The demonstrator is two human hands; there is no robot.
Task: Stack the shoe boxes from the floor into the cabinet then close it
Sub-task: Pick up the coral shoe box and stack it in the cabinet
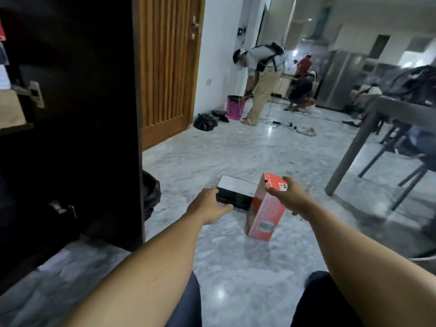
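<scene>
Two shoe boxes sit on the marble floor ahead of me. The black box (236, 195) with a pale lid lies flat. A red box (265, 213) stands on its side against its right end. My left hand (208, 206) touches the black box's near left corner, fingers spread. My right hand (291, 195) hovers open at the red box's top right edge; I cannot tell if it touches. The dark cabinet door (70, 114) stands open at left, and part of a shelf with boxes (9, 107) shows at the far left edge.
A black bag (151, 197) lies at the foot of the cabinet door. A grey table (387, 114) with chairs stands at right. A person (259, 79) bends over a pink bin (236, 107) farther back. Cables lie on the floor beyond.
</scene>
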